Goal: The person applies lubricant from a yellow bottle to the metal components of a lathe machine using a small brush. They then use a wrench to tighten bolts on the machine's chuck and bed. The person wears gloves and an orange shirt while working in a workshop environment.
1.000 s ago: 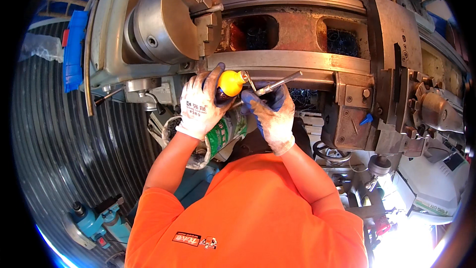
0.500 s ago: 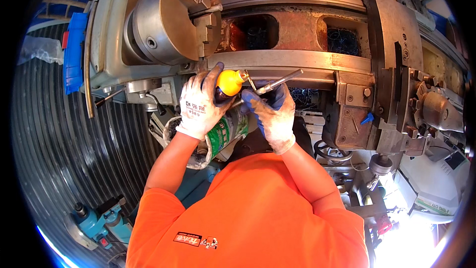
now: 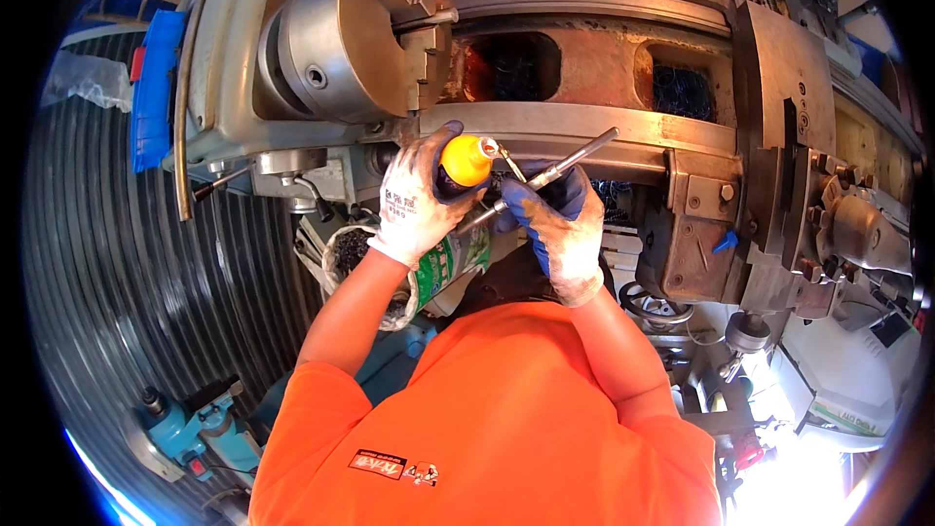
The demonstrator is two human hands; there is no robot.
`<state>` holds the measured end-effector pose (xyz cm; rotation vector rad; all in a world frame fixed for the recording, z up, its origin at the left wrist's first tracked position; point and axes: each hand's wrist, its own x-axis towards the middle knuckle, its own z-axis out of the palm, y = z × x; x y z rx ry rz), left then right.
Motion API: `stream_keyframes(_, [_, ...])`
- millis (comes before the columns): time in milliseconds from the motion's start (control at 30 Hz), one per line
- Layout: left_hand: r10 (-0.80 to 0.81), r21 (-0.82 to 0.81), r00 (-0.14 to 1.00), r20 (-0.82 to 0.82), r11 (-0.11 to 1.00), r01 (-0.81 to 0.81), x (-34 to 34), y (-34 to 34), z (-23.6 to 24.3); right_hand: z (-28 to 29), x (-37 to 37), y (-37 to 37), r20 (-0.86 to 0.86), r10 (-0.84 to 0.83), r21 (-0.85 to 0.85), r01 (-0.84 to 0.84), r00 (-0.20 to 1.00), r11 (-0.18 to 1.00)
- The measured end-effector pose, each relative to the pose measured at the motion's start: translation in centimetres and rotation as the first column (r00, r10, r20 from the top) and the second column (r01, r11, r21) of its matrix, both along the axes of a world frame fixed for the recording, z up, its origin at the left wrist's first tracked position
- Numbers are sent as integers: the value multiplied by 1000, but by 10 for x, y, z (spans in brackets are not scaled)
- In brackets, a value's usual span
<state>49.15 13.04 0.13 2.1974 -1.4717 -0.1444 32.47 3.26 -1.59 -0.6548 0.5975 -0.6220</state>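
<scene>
My gloved left hand point(image 3: 419, 193) is wrapped round a small yellow-topped squeeze bottle point(image 3: 466, 162), dark lower down, its nozzle pointing right. My gloved right hand point(image 3: 563, 229) is closed on a metal bar handle with a thicker middle, resembling a tap wrench point(image 3: 565, 164). It slants up to the right, and its lower end passes near my left fingers. A thin metal piece spans the gap between nozzle and wrench; I cannot tell which it belongs to. Both hands are held in front of the bed of a lathe point(image 3: 584, 122).
A large lathe chuck point(image 3: 341, 49) stands at upper left, the carriage point(image 3: 779, 117) at right. Dark swarf point(image 3: 682, 90) lies in the bed openings. Below my left hand is a white-and-green sack point(image 3: 443, 268). A blue tray point(image 3: 159, 88) hangs far left; a teal machine point(image 3: 195, 429) sits lower left.
The whole view has shifted slightly, moving the lathe a little rightward in the picture. The bottle's nozzle end has turned a little, while both hands keep their grips.
</scene>
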Motion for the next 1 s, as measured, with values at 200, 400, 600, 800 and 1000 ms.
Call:
stream_keyframes(200, [157,-74,898,-410,976,-204,-9,-10,-18,9,-2,-27,-142,87,-172,-111,986,979])
stream_keyframes(400, [178,-135,755,-631,933,-333,-13,-11,-46,26,34,-103,-306,222,-354,-328,926,876])
stream_keyframes(600, [209,-187,788,-579,907,-378,-23,13,-41,-4,104,-167,-339,151,-782,-367,929,503])
stream_keyframes(800, [111,-109,369,-923,844,-525,-30,45,-55,-15,130,-181,-384,149,-820,-410,911,399])
stream_keyframes(1000, [118,-146,478,-870,865,-480,-33,55,-63,-27,135,-190,-386,119,-855,-403,915,326])
